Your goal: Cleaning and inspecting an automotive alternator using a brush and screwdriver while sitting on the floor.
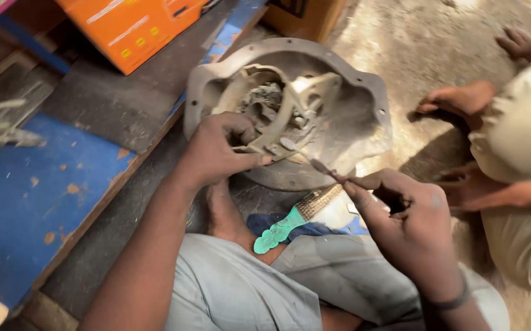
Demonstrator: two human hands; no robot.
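Left hand (pixel 216 153) grip clenched on pale lever (pixel 278 132) inside housing (pixel 363 116); right hand (pixel 403 220) pinching screwdriver (pixel 327 171).

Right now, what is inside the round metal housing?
Inside the round metal housing sits a pale forked lever over a grimy central part. The left hand grips the lever's lower end, covering what lies beneath; the right hand points a thin tool there.
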